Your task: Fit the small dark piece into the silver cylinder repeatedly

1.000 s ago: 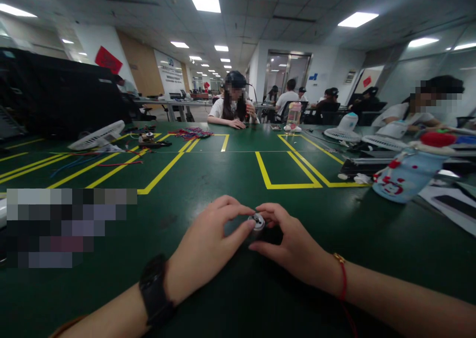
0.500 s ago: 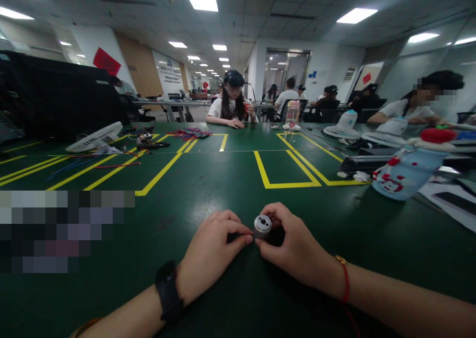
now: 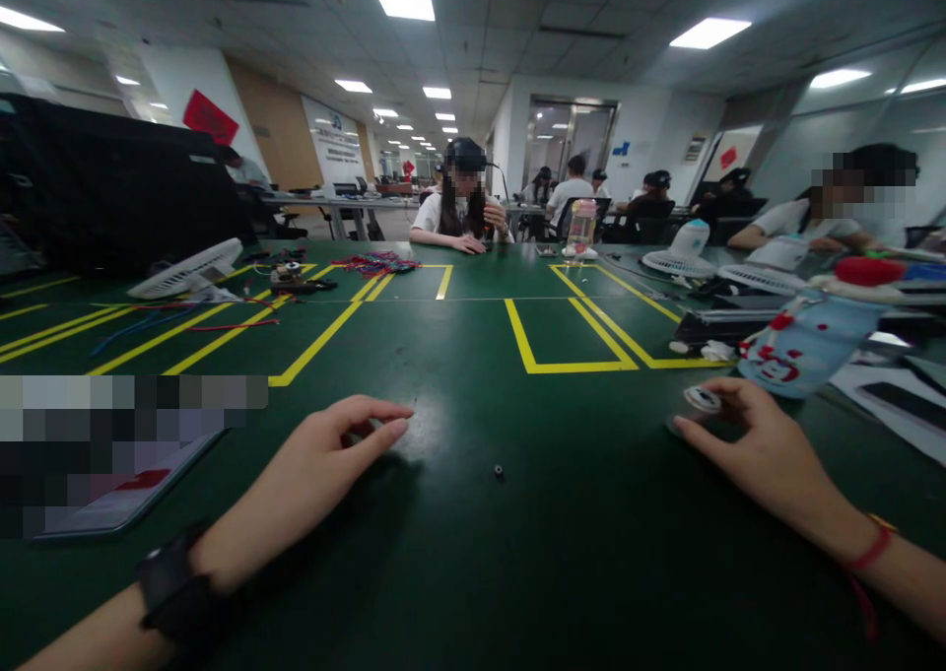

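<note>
My right hand (image 3: 754,439), over the right side of the green table (image 3: 562,572), grips a small cylindrical motor (image 3: 702,400) between thumb and fingers. The motor has a silver end face with a dark centre and is slightly blurred. On the left, my left hand (image 3: 336,454) hovers with thumb and forefinger pinched. A thin dark sliver shows at its fingertips, too small to name. Between the two hands a tiny metal ring-like part (image 3: 498,471) lies on the tabletop.
A blue bottle with a red top (image 3: 790,341) stands just beyond my right hand. White fans (image 3: 684,252) sit at the right; another fan (image 3: 188,269) and bundled wires (image 3: 380,264) lie at the left. A person (image 3: 462,208) sits opposite. Yellow tape (image 3: 583,367) marks the table.
My hands have moved apart. The right has carried the motor to the right; the left has gone left and slightly away from me. The tiny ring-like part is now visible where the motor was.
</note>
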Action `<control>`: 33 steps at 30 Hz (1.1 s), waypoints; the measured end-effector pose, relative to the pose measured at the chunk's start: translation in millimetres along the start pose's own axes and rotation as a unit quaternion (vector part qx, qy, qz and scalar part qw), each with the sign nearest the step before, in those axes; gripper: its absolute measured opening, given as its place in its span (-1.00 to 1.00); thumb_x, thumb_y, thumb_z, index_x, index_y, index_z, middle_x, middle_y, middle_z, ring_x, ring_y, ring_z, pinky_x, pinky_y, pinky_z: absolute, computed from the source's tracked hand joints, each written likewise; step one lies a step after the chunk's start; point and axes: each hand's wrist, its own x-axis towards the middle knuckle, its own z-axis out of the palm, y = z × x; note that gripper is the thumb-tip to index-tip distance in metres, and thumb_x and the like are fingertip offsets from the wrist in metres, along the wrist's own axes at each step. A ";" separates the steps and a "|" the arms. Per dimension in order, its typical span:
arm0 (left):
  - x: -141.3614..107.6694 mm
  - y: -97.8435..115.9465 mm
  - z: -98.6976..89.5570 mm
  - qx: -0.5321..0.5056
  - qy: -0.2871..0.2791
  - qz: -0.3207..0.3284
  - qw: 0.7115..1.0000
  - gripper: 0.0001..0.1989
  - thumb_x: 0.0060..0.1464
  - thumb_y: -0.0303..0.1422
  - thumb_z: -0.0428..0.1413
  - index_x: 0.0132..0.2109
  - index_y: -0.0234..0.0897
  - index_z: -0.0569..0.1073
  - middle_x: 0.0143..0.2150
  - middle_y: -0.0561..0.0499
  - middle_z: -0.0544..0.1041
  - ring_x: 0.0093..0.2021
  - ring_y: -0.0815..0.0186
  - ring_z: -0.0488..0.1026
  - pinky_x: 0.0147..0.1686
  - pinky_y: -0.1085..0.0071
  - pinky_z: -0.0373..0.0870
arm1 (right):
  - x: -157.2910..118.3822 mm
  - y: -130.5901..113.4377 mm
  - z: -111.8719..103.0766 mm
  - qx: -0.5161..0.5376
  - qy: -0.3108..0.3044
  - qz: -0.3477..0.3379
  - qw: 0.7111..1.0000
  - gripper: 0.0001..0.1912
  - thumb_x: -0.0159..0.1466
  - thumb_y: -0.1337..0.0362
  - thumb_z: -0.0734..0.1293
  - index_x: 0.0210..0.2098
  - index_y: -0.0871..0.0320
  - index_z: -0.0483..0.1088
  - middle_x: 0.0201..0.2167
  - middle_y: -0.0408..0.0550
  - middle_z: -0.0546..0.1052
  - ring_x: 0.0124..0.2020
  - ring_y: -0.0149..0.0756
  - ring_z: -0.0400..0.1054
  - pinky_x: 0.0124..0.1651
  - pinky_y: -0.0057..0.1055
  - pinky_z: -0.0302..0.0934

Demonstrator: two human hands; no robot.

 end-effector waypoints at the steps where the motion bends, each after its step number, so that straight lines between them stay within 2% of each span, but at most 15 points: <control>1: -0.6 -9.7 -5.4 -0.012 -0.003 -0.017 1.000 -0.66 0.12 -0.04 0.05 -0.05 -0.07 0.49 -0.12 0.05 0.56 -0.13 0.16 0.46 -0.18 0.32 0.32 | 1.4 9.4 -3.6 -0.012 -0.008 0.015 1.000 -0.39 0.00 -0.10 0.36 -0.09 0.13 0.26 -0.20 0.02 0.45 -0.24 -0.15 0.39 -0.21 -0.22 0.30; 4: -3.4 -29.5 -13.6 -0.035 -0.013 -0.058 0.998 -0.65 0.11 -0.02 0.04 -0.06 -0.07 0.48 -0.13 0.06 0.57 -0.11 0.15 0.47 -0.15 0.31 0.31 | 3.4 14.7 -8.5 -0.066 0.009 -0.013 0.998 -0.36 0.02 -0.13 0.33 -0.05 0.15 0.23 -0.18 0.13 0.43 -0.19 0.00 0.36 -0.20 -0.11 0.28; 6: -5.4 -32.3 -13.2 -0.047 -0.011 -0.068 0.997 -0.64 0.11 -0.02 0.04 -0.07 -0.08 0.48 -0.13 0.06 0.58 -0.11 0.14 0.48 -0.16 0.31 0.31 | 0.8 -2.6 -5.7 -0.121 0.065 -0.081 0.987 -0.28 0.02 -0.13 0.32 0.05 0.14 0.18 -0.03 0.21 0.34 -0.01 0.17 0.24 -0.03 0.05 0.16; 8: -6.7 -29.2 -10.2 -0.053 -0.005 -0.071 0.996 -0.64 0.11 -0.01 0.03 -0.08 -0.09 0.49 -0.14 0.07 0.58 -0.11 0.14 0.48 -0.16 0.32 0.31 | -7.2 -34.2 3.3 -0.142 0.081 -0.171 0.972 -0.32 0.07 -0.10 0.31 0.09 0.07 0.17 0.09 0.16 0.25 0.12 0.18 0.10 0.11 0.12 -0.02; 9: -7.1 -26.8 -8.5 -0.052 0.001 -0.073 0.996 -0.63 0.11 -0.01 0.03 -0.08 -0.09 0.49 -0.17 0.07 0.59 -0.13 0.15 0.48 -0.18 0.33 0.31 | -13.1 -53.6 10.2 -0.129 0.054 -0.216 0.966 -0.40 0.11 -0.06 0.29 0.08 0.03 0.20 0.10 0.10 0.25 0.13 0.13 0.09 0.12 0.10 -0.05; 12: -7.9 -22.0 -4.8 -0.039 0.010 -0.073 0.997 -0.62 0.10 0.00 0.03 -0.10 -0.10 0.50 -0.22 0.06 0.60 -0.19 0.15 0.49 -0.24 0.34 0.32 | -32.9 -112.8 37.0 -0.056 -0.090 -0.323 0.940 -0.61 0.23 0.06 0.26 0.04 -0.08 0.30 0.05 -0.04 0.32 0.06 -0.09 0.16 0.05 -0.06 0.02; 14: -8.2 -22.8 -4.2 -0.028 0.011 -0.061 0.998 -0.63 0.10 0.00 0.03 -0.11 -0.11 0.51 -0.18 0.05 0.59 -0.16 0.14 0.49 -0.22 0.33 0.32 | -40.6 -142.5 52.7 -0.024 -0.158 -0.347 0.924 -0.71 0.25 0.08 0.25 -0.04 -0.13 0.38 0.00 -0.12 0.37 0.01 -0.19 0.19 0.00 -0.17 0.05; 17: -7.9 -27.7 -4.4 -0.020 0.010 -0.052 0.998 -0.64 0.10 -0.01 0.04 -0.12 -0.11 0.51 -0.13 0.04 0.58 -0.10 0.12 0.47 -0.15 0.30 0.32 | -33.8 -157.6 55.9 -0.024 -0.178 -0.344 0.922 -0.82 0.29 0.12 0.22 -0.21 -0.11 0.45 -0.14 -0.20 0.43 -0.08 -0.31 0.23 -0.07 -0.27 0.07; 20: -6.1 -30.9 -3.5 -0.020 0.007 -0.051 0.998 -0.64 0.11 -0.01 0.02 -0.12 -0.10 0.51 -0.12 0.04 0.58 -0.09 0.13 0.47 -0.14 0.30 0.32 | -9.0 -134.7 28.2 -0.054 -0.135 -0.311 0.939 -0.78 0.31 0.13 0.18 -0.21 0.01 0.43 -0.20 -0.12 0.45 -0.13 -0.30 0.26 -0.07 -0.25 0.07; 23: -3.8 -28.3 -1.2 -0.020 0.010 -0.051 0.998 -0.63 0.09 0.01 0.03 -0.14 -0.11 0.51 -0.14 0.04 0.58 -0.12 0.13 0.48 -0.17 0.32 0.32 | 16.9 -84.5 -14.7 -0.112 -0.061 -0.257 0.958 -0.69 0.27 0.05 0.19 -0.26 0.11 0.43 -0.24 -0.01 0.46 -0.18 -0.21 0.28 -0.09 -0.19 0.09; 25: -3.2 -24.6 0.0 -0.022 0.011 -0.058 0.998 -0.62 0.09 0.02 0.02 -0.15 -0.11 0.51 -0.18 0.05 0.59 -0.16 0.13 0.49 -0.21 0.33 0.32 | 28.3 -45.9 -39.4 -0.163 -0.025 -0.187 0.968 -0.63 0.22 -0.03 0.20 -0.31 0.12 0.44 -0.29 0.02 0.47 -0.26 -0.16 0.30 -0.17 -0.17 0.13; 27: -3.5 -21.4 0.6 -0.027 0.012 -0.066 0.997 -0.62 0.10 0.02 0.01 -0.15 -0.11 0.51 -0.22 0.07 0.59 -0.19 0.14 0.49 -0.23 0.34 0.30 | 34.7 -12.2 -55.2 -0.199 -0.039 -0.100 0.974 -0.59 0.17 -0.08 0.20 -0.34 0.10 0.46 -0.32 0.01 0.48 -0.32 -0.17 0.32 -0.24 -0.19 0.16; 29: -4.4 -19.7 0.5 -0.035 0.013 -0.074 0.997 -0.62 0.11 0.03 0.00 -0.15 -0.10 0.50 -0.22 0.08 0.58 -0.18 0.15 0.48 -0.23 0.35 0.29 | 37.5 9.9 -62.2 -0.210 -0.083 -0.024 0.974 -0.57 0.14 -0.12 0.20 -0.33 0.06 0.48 -0.32 -0.04 0.50 -0.34 -0.20 0.35 -0.28 -0.24 0.20; 31: -5.4 -19.4 0.1 -0.044 0.011 -0.078 0.996 -0.63 0.11 0.02 0.00 -0.14 -0.09 0.50 -0.20 0.09 0.58 -0.16 0.16 0.48 -0.23 0.36 0.29 | 38.0 18.2 -63.5 -0.198 -0.108 0.004 0.974 -0.56 0.11 -0.14 0.21 -0.32 0.03 0.49 -0.31 -0.07 0.51 -0.32 -0.20 0.37 -0.27 -0.27 0.22; 33: -6.5 -19.5 -0.5 -0.049 0.008 -0.081 0.995 -0.63 0.11 0.01 0.00 -0.14 -0.09 0.50 -0.22 0.09 0.58 -0.17 0.17 0.47 -0.24 0.37 0.29 | 37.2 15.4 -62.9 -0.188 -0.100 0.007 0.977 -0.56 0.10 -0.15 0.22 -0.31 0.02 0.49 -0.29 -0.09 0.52 -0.30 -0.20 0.38 -0.26 -0.27 0.22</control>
